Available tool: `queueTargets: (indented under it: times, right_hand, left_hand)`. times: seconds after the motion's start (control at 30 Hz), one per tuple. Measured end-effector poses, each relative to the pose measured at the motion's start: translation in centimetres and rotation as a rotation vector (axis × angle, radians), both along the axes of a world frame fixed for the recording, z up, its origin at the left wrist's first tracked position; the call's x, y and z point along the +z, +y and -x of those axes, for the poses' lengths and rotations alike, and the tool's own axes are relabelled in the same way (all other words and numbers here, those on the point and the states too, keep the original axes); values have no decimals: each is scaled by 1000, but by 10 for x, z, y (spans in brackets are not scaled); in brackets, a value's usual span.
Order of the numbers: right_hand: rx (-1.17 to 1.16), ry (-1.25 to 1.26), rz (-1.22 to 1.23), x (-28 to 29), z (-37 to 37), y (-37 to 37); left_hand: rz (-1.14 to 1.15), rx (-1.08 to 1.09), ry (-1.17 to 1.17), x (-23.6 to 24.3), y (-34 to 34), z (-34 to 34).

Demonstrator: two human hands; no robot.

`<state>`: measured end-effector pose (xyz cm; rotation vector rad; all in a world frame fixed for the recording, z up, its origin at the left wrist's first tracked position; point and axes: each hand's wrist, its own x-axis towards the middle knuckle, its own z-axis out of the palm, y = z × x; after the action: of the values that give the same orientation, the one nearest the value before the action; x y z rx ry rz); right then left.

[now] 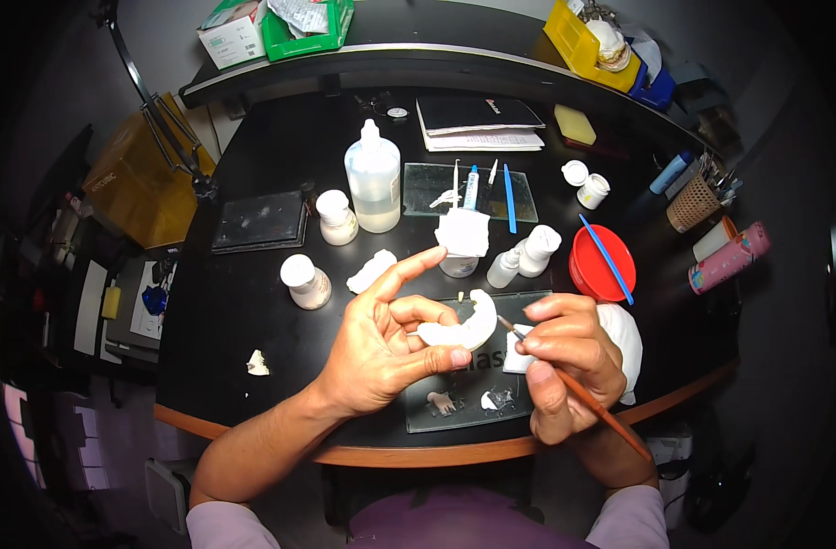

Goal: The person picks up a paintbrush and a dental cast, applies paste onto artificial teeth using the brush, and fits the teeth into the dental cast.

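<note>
Between the thumb and fingers of my left hand [372, 343] is a white horseshoe-shaped dental piece [473, 329], its index finger raised. My right hand [573, 357] grips a thin brush [605, 419] with a reddish-brown handle, the tip close to the dental piece's right end; whether it touches, I cannot tell. Below both hands lies a glass slab [422, 421] with a pinkish smear [442, 403] and a white smear [496, 400] on it. A small tooth-shaped bit [461, 296] sits just beyond the dental piece. White folded paper [517, 359] is partly hidden by my right hand.
Beyond stand a clear squeeze bottle [373, 183], white-capped jars [335, 218], a tissue-topped tub [462, 236] and small bottles [537, 252]. A red bowl [578, 274] with a blue stick [610, 261] is at right. A white fragment [258, 363] lies left.
</note>
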<state>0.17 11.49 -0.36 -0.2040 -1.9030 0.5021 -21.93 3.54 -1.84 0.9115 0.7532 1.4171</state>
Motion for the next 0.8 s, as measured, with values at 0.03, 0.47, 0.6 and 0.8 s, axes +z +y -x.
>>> queueTargets:
  times: [0.03, 0.47, 0.6, 0.8]
  right_hand:
    - [56, 7, 50, -2, 2, -1]
    - [290, 4, 322, -13, 3, -1]
    - [282, -16, 318, -13, 4, 2]
    - [249, -74, 233, -13, 5, 2]
  left_hand:
    - [1, -4, 0, -1, 1, -1]
    - [-304, 258, 545, -13, 2, -8]
    - [-560, 431, 974, -10, 0, -8]
    - [-590, 491, 926, -10, -1, -13]
